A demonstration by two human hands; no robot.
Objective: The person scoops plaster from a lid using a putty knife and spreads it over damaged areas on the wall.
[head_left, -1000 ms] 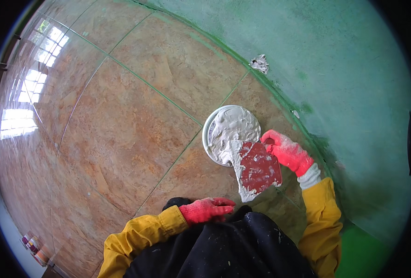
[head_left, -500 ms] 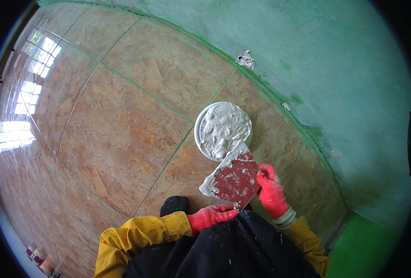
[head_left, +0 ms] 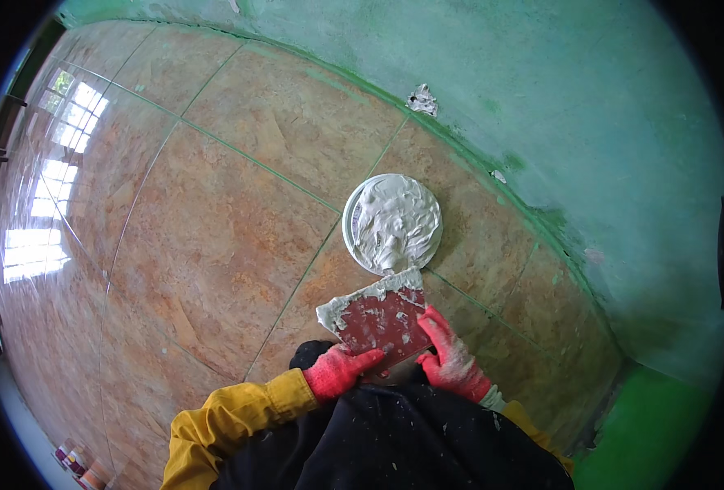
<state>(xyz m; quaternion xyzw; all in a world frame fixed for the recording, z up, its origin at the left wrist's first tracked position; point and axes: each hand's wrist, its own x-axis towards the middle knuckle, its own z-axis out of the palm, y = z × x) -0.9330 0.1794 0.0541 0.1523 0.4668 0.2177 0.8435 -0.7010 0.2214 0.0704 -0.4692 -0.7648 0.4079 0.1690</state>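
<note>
A flat red spreader [head_left: 382,327], its far edge caked with white putty, is held low in front of me. My right hand [head_left: 458,363], in a red glove, grips its right edge. My left hand [head_left: 337,374], also gloved in red, closes on the near left corner, with its thumb across the plate. Just beyond the spreader stands a round white bucket [head_left: 349,219], filled with white putty [head_left: 399,222] in rough ridges. The spreader's coated edge lies right by the bucket's near rim; whether they touch I cannot tell.
Brown tiles [head_left: 207,237] with green joints cover the floor. A green wall [head_left: 574,122] runs along the far right, with a putty-smeared patch [head_left: 422,100] at its foot. My dark shoe [head_left: 309,354] shows at the left. Small containers [head_left: 72,461] stand at the lower left.
The spreader has turned and shifted left and nearer to me. My left hand has moved onto its near corner, and my right hand has come lower and further left.
</note>
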